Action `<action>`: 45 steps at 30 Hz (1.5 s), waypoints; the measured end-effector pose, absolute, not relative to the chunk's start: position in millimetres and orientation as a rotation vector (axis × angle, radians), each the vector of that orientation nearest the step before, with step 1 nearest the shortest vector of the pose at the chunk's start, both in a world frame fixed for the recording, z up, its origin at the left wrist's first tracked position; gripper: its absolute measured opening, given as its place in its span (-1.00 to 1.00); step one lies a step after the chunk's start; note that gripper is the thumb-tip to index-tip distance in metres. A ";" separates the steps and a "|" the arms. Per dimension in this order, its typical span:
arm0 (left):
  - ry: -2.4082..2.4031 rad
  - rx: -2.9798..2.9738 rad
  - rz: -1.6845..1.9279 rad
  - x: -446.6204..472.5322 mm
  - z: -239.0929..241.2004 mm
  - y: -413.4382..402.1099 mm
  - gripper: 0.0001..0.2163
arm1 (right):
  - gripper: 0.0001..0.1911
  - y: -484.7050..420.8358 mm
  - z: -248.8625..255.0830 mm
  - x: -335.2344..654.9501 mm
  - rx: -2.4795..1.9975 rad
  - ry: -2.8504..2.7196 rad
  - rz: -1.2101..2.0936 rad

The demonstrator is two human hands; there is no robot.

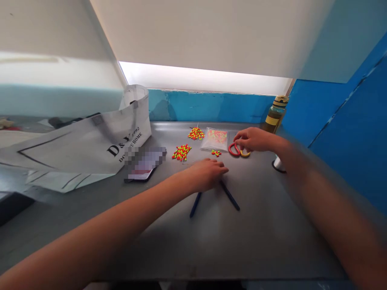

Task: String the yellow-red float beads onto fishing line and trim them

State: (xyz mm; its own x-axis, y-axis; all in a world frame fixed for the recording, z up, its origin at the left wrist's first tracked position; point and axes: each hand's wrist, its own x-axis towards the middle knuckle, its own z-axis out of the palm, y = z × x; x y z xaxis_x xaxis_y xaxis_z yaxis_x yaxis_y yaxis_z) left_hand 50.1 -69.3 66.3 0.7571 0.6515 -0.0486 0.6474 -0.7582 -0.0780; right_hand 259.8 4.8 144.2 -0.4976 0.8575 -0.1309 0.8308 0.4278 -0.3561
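Note:
My left hand [210, 174] is low over the grey table, its fingers curled down over the head of a pair of pliers. Two dark blue handles of the pliers [230, 196] spread out toward me from under the palm; the jaws are hidden. Farther right, my right hand [250, 139] has its thumb and fingers closed at the handles of the scissors [234, 150], which have red and yellow loops. The scissors' blades cannot be made out. Between the hands is a small cluster of red and yellow-green beads [216, 153], just in front of a clear plastic bag [214, 139] with more inside.
Two heaps of similar beads, a nearer pile [182, 152] and a farther pile [196, 133], lie left of the bag. A phone [148, 163] and a white printed bag [90, 141] are at left. At right stand a bottle [275, 114] and a white spool [278, 164].

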 end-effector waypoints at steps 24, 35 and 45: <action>-0.838 -2.966 -0.087 59.4 39.0 -71.3 -0.82 | -0.74 10.3 143.5 281.7 -1.751 -2.772 0.796; -1.523 -2.505 -0.658 -95.8 61.1 -95.3 -0.70 | -0.86 -3.5 88.7 232.6 -1.867 -3.007 1.183; -1.767 -2.309 -0.510 -188.6 19.6 -137.8 -0.63 | -0.81 10.8 70.7 242.3 -1.782 -2.942 1.331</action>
State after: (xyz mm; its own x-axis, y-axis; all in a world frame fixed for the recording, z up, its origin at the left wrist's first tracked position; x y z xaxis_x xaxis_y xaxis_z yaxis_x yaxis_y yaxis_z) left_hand -188.6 -137.8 19.6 0.2303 0.8955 0.3808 0.9606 -0.2717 0.0579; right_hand 242.3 10.8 70.7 -0.4213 0.5271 -0.7381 0.9023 0.3255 -0.2825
